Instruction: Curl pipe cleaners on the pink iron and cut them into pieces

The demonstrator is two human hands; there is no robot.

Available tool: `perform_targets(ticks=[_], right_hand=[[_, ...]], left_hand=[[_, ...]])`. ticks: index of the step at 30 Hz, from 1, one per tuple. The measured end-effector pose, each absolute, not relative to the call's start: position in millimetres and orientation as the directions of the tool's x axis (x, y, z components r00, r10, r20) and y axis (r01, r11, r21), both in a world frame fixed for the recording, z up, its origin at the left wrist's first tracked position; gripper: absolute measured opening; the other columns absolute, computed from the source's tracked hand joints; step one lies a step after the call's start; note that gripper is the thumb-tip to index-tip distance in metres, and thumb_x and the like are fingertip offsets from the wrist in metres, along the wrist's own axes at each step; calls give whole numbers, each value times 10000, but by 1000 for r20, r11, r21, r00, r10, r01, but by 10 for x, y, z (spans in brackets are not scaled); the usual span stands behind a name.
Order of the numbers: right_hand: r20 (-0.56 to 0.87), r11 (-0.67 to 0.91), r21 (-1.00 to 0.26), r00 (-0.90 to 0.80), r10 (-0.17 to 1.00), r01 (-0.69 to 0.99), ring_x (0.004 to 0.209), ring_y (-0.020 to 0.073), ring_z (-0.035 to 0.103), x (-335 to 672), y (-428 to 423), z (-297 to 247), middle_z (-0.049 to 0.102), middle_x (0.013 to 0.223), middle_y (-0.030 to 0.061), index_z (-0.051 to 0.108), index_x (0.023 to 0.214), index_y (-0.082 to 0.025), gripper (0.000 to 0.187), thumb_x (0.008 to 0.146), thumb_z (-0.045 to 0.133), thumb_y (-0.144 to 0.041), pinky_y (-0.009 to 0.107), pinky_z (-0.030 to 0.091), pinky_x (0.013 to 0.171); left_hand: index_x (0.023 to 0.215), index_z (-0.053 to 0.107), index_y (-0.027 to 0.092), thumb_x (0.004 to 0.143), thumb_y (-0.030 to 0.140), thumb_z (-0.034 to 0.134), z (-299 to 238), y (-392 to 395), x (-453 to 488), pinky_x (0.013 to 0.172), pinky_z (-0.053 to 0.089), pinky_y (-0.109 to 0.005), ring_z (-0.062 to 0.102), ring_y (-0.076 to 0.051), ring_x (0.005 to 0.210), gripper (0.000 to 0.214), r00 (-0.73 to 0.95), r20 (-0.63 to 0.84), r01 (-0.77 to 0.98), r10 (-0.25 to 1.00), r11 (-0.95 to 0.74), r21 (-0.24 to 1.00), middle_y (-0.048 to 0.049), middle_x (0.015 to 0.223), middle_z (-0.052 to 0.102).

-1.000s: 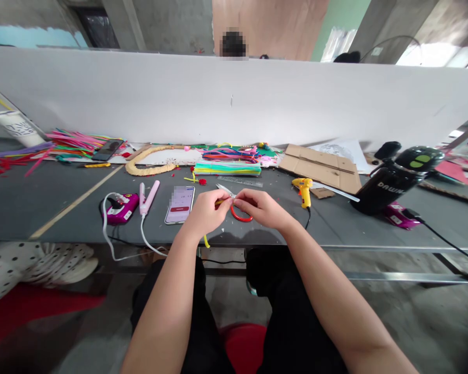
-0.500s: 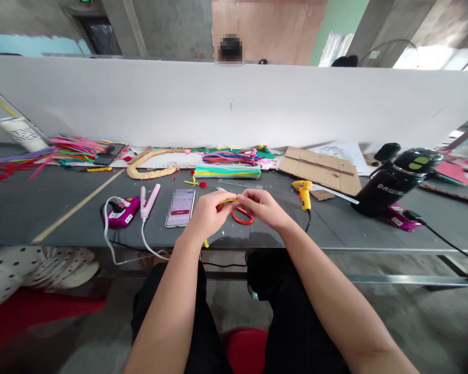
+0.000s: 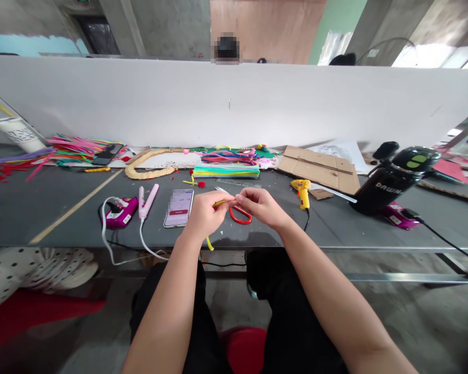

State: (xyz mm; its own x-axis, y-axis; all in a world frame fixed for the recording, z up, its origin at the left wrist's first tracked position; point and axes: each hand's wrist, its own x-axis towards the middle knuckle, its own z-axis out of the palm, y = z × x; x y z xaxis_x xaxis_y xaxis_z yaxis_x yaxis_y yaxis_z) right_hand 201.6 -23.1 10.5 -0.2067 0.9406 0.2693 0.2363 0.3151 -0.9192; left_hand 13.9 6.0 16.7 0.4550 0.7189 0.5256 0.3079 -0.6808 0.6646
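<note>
Two hands [image 3: 206, 213] [image 3: 262, 206] pinch one yellow strip [image 3: 220, 203] — red-handled scissors [image 3: 242, 222] beneath.

The gray workbench [image 3: 335, 223] is viewed closely from head height, forward and downward, the white partition [image 3: 159, 101] being caught across the upper frame.

The light is soft and rather bright, strongest at the upper right, where a pale wide opening [image 3: 421, 52] is burnt almost to white. The long white partition board [image 3: 156, 104] is lit quite evenly; the grey concrete floor [image 3: 374, 324] lies dimmer. Near the bare right hand [image 3: 262, 208] I see a faint shadow, and the tall glossy black bottle [image 3: 376, 193] carries small glints. Toward the edges shapes stretch and lean — the bottle also — and blur. The thin yellow strip [image 3: 220, 203] stays too small for clear detail.
</note>
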Motion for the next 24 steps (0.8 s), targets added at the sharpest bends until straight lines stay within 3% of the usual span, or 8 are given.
perform_targets(ticks=[6,12,16,24], right_hand=[[271,316,-926,-220,937,205,547,87,332,2025,-241,142,436,607,-37,588,769,-152,452,880,565,-590,231,266,490],[266,307,-930,-207,942,203,530,90,368,2081,-226,125,455,582,-40,579,768,-162,444,864,584,-596,234,291,487],[256,295,-937,-206,944,187,539,88,382,2074,-226,121,483,599,-33,592,778,-155,437,842,618,-586,230,295,485],[224,259,-957,-234,946,134,554,86,414,2059,-264,184,524,628,-24,604,789,-147,392,843,640,-534,226,321,495]], left_hand=[[875,750,189,861,274,574,168,48,160,674,461,-278,637,-181,749,196,434,521,334,735,-668,665,-63,848,742],[982,733,185,851,443,626,202,33,143,642,437,-266,599,-174,751,308,440,347,262,828,-488,833,-57,881,721],[867,689,177,873,445,597,257,15,135,567,348,-249,481,-124,642,283,496,270,241,825,-429,870,-10,729,607],[760,576,177,855,389,597,221,46,152,528,285,-251,391,-99,574,233,485,174,138,857,-271,953,15,672,491]])
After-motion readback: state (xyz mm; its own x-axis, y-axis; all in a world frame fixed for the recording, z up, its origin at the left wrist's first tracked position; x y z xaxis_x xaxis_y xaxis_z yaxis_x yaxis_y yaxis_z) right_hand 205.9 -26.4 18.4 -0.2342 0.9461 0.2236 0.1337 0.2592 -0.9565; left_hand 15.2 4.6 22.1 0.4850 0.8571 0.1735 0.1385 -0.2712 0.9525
